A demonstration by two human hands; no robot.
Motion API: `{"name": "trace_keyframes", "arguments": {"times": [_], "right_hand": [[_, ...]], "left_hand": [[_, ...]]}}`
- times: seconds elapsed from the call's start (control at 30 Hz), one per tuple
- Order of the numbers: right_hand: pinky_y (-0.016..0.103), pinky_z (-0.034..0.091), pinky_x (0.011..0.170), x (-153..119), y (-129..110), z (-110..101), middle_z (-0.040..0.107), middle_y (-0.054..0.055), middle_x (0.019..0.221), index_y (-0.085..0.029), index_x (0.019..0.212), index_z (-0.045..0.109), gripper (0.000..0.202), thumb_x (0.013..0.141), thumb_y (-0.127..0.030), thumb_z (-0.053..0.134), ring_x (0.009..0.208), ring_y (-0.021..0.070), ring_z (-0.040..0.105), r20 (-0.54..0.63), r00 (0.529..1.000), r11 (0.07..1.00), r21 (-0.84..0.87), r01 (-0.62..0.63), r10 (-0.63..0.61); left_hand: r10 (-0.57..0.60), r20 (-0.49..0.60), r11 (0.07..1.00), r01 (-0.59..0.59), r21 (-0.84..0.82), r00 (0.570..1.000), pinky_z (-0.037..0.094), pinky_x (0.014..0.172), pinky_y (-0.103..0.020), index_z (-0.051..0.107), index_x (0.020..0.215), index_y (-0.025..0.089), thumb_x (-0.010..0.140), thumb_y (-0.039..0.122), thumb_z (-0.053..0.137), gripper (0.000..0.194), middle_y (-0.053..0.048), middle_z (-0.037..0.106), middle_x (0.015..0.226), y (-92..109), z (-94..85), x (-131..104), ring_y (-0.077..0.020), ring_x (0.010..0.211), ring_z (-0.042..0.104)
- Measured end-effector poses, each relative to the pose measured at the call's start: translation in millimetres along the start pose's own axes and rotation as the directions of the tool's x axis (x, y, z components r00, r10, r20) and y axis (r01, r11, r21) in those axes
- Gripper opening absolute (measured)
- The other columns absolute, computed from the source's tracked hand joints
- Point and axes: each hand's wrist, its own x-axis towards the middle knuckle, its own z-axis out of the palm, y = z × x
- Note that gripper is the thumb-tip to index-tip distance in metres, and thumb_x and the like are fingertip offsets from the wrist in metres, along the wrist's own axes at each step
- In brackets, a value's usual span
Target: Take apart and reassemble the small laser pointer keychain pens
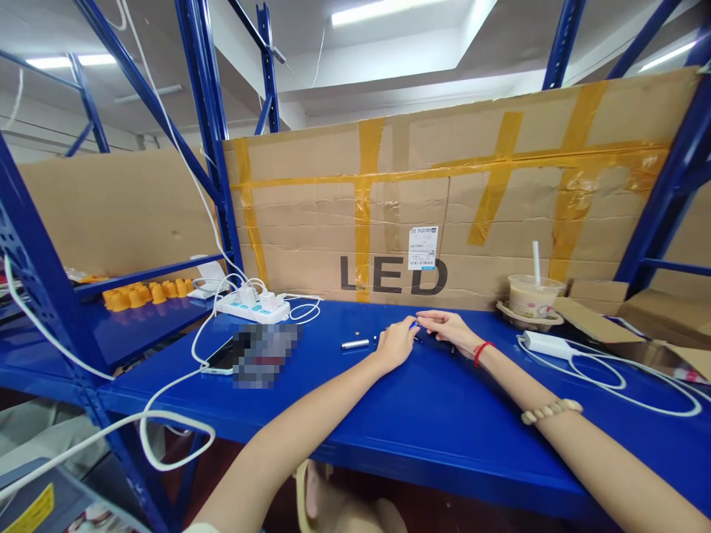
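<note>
My left hand is closed in a pinch at the middle of the blue table. At its fingertips shows a small bright blue piece, too small to name. Facing it, my right hand has thumb and fingers pressed together close to the same spot; anything between them is too small to make out. Left of my left hand lies a short silver tube, with a tiny round bit behind it. Small dark parts lie partly hidden by the hands.
A phone lies left, beside a blurred patch. Behind it sits a white power strip with cables. At right stand a drink cup with a straw, a white adapter with looped cable, and an opened carton. Cardboard walls the back.
</note>
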Motion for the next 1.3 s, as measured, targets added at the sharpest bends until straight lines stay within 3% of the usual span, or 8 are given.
{"name": "trace_keyframes", "arguments": {"times": [0.2,0.53,0.83,1.03,1.3], "right_hand": [[0.014,0.035,0.038,3.6,-0.1,4.2,0.065,0.004,0.068,-0.015,0.085,0.069,0.034,0.056,-0.033,0.072,0.049,0.0057,0.049,0.016,0.999,0.998,0.026,0.05,-0.051],[0.015,0.033,0.036,2.2,-0.2,6.2,0.063,0.003,0.062,-0.013,0.075,0.068,0.035,0.051,-0.038,0.073,0.046,0.0056,0.046,0.023,0.993,0.992,0.04,0.116,-0.117],[0.015,0.035,0.038,-6.1,-2.6,1.2,0.066,0.004,0.073,-0.015,0.089,0.069,0.041,0.055,-0.038,0.071,0.05,0.0061,0.049,0.08,0.988,0.991,0.032,0.127,-0.129],[0.015,0.034,0.038,-7.5,-4.4,-7.6,0.065,0.004,0.066,-0.014,0.084,0.07,0.041,0.051,-0.037,0.073,0.049,0.0063,0.049,0.102,0.986,0.991,-0.019,0.131,-0.129],[0.018,0.034,0.037,-10.1,-3.7,-8.9,0.059,0.001,0.052,-0.013,0.065,0.067,0.036,0.047,-0.043,0.073,0.045,0.0082,0.049,0.174,0.954,0.959,-0.105,0.265,-0.244]], "left_hand": [[0.048,-0.066,0.999,-0.048,-0.006,0.997,0.042,0.078,-0.029,0.051,0.102,0.022,0.09,0.027,0.03,0.025,-0.003,0.064,0.092,-3.9,3.2,3.7,-0.0174,0.088,0.059],[0.054,-0.12,0.987,-0.035,0.16,0.991,0.041,0.081,-0.034,0.046,0.105,0.021,0.09,0.025,0.029,0.023,-0.005,0.063,0.1,0.8,8.2,-0.9,-0.0206,0.095,0.057],[0.081,-0.163,0.985,-0.054,0.162,0.983,0.041,0.082,-0.033,0.047,0.108,0.022,0.091,0.026,0.026,0.027,-0.005,0.062,0.103,1.4,8.0,-4.0,-0.0198,0.097,0.057],[0.11,-0.08,0.994,-0.108,0.03,0.991,0.044,0.079,-0.029,0.046,0.111,0.025,0.091,0.033,0.023,0.031,-0.003,0.061,0.104,1.0,3.6,-6.1,-0.0177,0.095,0.057],[0.141,-0.009,0.984,-0.14,0.111,0.99,0.044,0.079,-0.032,0.046,0.107,0.025,0.09,0.036,0.026,0.029,-0.003,0.06,0.098,-3.1,-4.1,-14.7,-0.0191,0.096,0.055]]}}
